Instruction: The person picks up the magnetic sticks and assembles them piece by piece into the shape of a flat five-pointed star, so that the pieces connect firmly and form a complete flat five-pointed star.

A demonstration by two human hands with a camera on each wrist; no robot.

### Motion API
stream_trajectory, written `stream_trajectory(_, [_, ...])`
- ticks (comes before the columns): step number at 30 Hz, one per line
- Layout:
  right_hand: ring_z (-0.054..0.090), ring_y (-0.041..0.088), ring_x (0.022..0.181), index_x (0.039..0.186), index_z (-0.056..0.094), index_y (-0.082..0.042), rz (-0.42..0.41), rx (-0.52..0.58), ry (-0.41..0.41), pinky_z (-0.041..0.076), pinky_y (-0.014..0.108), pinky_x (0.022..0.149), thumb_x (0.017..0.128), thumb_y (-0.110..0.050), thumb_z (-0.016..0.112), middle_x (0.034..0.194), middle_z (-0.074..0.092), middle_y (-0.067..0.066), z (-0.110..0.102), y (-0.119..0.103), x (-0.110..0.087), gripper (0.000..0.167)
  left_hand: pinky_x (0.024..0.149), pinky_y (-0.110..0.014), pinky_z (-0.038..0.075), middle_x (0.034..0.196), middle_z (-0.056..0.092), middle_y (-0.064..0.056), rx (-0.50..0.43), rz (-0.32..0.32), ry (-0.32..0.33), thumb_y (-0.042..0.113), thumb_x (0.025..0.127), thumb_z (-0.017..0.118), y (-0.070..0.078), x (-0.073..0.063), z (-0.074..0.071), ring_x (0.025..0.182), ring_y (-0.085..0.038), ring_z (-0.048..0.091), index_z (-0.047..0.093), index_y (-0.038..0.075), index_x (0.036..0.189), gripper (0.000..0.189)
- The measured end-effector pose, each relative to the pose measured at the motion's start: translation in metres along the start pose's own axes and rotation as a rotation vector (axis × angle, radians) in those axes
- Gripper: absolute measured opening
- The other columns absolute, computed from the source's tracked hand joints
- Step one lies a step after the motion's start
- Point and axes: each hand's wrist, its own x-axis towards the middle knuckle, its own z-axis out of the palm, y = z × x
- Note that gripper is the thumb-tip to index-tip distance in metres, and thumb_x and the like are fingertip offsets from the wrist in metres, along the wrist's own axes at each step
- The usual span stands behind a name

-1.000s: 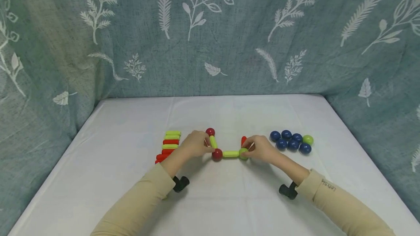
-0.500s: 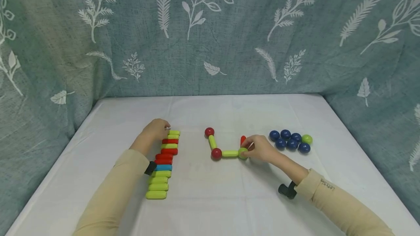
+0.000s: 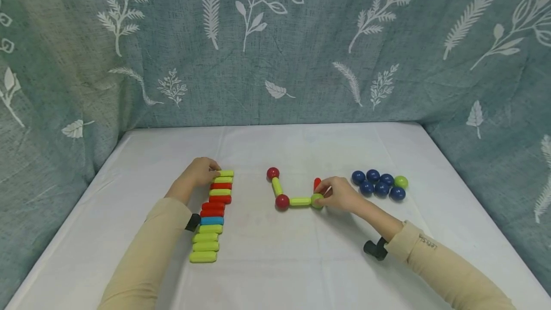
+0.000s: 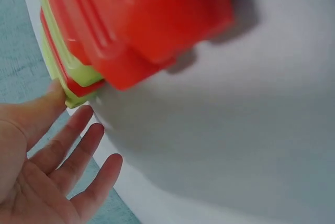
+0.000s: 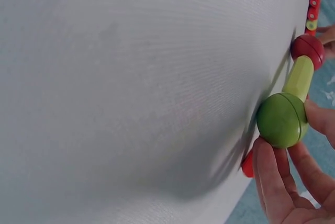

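My right hand (image 3: 340,196) holds a green ball (image 5: 282,120) between thumb and fingers. A yellow-green stick (image 3: 300,202) joins that ball to a red ball (image 3: 281,202). Another yellow-green stick (image 3: 277,186) runs from there to a second red ball (image 3: 273,173) farther back. Just behind the right fingers a red stick (image 3: 317,183) shows its far end. My left hand (image 3: 200,171) is at the far end of a column of sticks, fingertips right at the left end of the farthest yellow-green stick (image 3: 225,173). In the left wrist view the fingers are extended and spread beside it.
The column at the left holds several red sticks (image 3: 212,206), one blue stick (image 3: 212,221) and several yellow-green sticks (image 3: 205,246). At the right lie several dark blue balls (image 3: 381,189) and a loose green ball (image 3: 401,182). A leaf-patterned curtain (image 3: 275,71) borders the white table (image 3: 267,271).
My left hand has left the near red ball and moved left to the far end of the stick column. My right hand stays on the green ball.
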Motion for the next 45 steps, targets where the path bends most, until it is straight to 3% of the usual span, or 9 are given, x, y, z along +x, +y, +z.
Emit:
stream_trajectory(7, [0.055, 0.013, 0.069, 0.087, 0.068, -0.004, -0.009, 0.003, 0.003, 0.047, 0.024, 0.062, 0.073, -0.015, 0.076, 0.079, 0.061, 0.000, -0.001, 0.000, 0.001, 0.020, 0.084, -0.041, 0.045, 0.102, 0.060, -0.021, 0.036, 0.038, 0.017, 0.008, 0.091, 0.055, 0.018, 0.008, -0.002, 0.091, -0.029, 0.053, 0.062, -0.009, 0.102, 0.022])
stream_trajectory(11, [0.055, 0.013, 0.069, 0.087, 0.068, -0.004, -0.005, 0.013, 0.007, 0.047, 0.024, 0.061, 0.073, -0.015, 0.076, 0.079, 0.061, 0.000, 0.000, 0.001, 0.001, 0.020, 0.086, -0.041, 0.045, 0.107, 0.060, -0.021, -0.022, 0.007, 0.034, 0.011, 0.091, 0.054, 0.037, 0.016, 0.001, 0.096, -0.031, 0.054, 0.062, -0.008, 0.105, 0.025])
stream_trajectory(17, [0.055, 0.012, 0.068, 0.085, 0.068, -0.004, -0.010, 0.017, 0.013, 0.047, 0.023, 0.060, 0.073, -0.014, 0.076, 0.077, 0.062, 0.000, 0.000, 0.001, 0.001, 0.018, 0.085, -0.039, 0.045, 0.111, 0.061, -0.016, -0.093, -0.076, 0.061, 0.021, 0.092, 0.056, 0.070, 0.032, 0.019, 0.100, -0.029, 0.055, 0.064, -0.001, 0.109, 0.029])
stream_trajectory(22, [0.055, 0.013, 0.067, 0.084, 0.068, -0.004, 0.000, 0.021, 0.014, 0.047, 0.024, 0.060, 0.073, -0.014, 0.076, 0.077, 0.061, 0.000, -0.001, 0.001, -0.001, 0.017, 0.082, -0.037, 0.046, 0.106, 0.062, -0.011, -0.148, -0.079, 0.063, 0.025, 0.091, 0.056, 0.100, 0.041, 0.037, 0.096, -0.024, 0.056, 0.066, 0.003, 0.107, 0.029])
stream_trajectory(26, [0.055, 0.012, 0.068, 0.085, 0.068, -0.005, 0.004, 0.024, 0.010, 0.047, 0.024, 0.060, 0.073, -0.015, 0.077, 0.078, 0.061, 0.000, -0.001, 0.001, -0.001, 0.018, 0.071, -0.032, 0.045, 0.098, 0.064, -0.007, -0.157, -0.093, 0.062, 0.026, 0.090, 0.058, 0.117, 0.043, 0.048, 0.084, -0.019, 0.056, 0.067, 0.006, 0.105, 0.027])
stream_trajectory(30, [0.055, 0.012, 0.068, 0.087, 0.068, -0.005, 0.000, 0.019, 0.007, 0.047, 0.023, 0.060, 0.073, -0.015, 0.076, 0.079, 0.062, 0.000, 0.000, 0.002, 0.000, 0.019, 0.058, -0.026, 0.040, 0.082, 0.063, -0.003, -0.124, -0.118, 0.052, 0.027, 0.089, 0.059, 0.125, 0.043, 0.056, 0.068, -0.014, 0.054, 0.068, 0.007, 0.103, 0.026])
stream_trajectory(34, [0.055, 0.012, 0.068, 0.086, 0.068, -0.005, 0.003, 0.021, 0.012, 0.047, 0.023, 0.060, 0.073, -0.015, 0.077, 0.079, 0.062, 0.000, 0.001, 0.002, 0.000, 0.019, 0.053, -0.023, 0.038, 0.072, 0.061, -0.002, -0.114, -0.121, 0.043, 0.026, 0.089, 0.059, 0.126, 0.041, 0.059, 0.061, -0.012, 0.052, 0.068, 0.007, 0.102, 0.025])
stream_trajectory(38, [0.055, 0.012, 0.068, 0.086, 0.068, -0.005, -0.001, 0.025, 0.011, 0.047, 0.023, 0.060, 0.073, -0.015, 0.076, 0.079, 0.062, 0.000, 0.000, 0.002, 0.000, 0.019, 0.055, -0.021, 0.040, 0.078, 0.062, -0.004, -0.130, -0.090, 0.053, 0.023, 0.088, 0.060, 0.124, 0.039, 0.060, 0.063, -0.011, 0.052, 0.067, 0.004, 0.102, 0.025])
stream_trajectory(45, [0.056, 0.012, 0.068, 0.086, 0.068, -0.005, -0.008, 0.024, 0.010, 0.047, 0.024, 0.061, 0.072, -0.016, 0.077, 0.079, 0.063, 0.000, 0.000, 0.002, 0.000, 0.019, 0.065, -0.022, 0.049, 0.099, 0.062, -0.012, -0.264, -0.051, 0.004, 0.012, 0.081, 0.063, 0.118, 0.033, 0.059, 0.078, -0.018, 0.059, 0.061, 0.000, 0.109, 0.030])
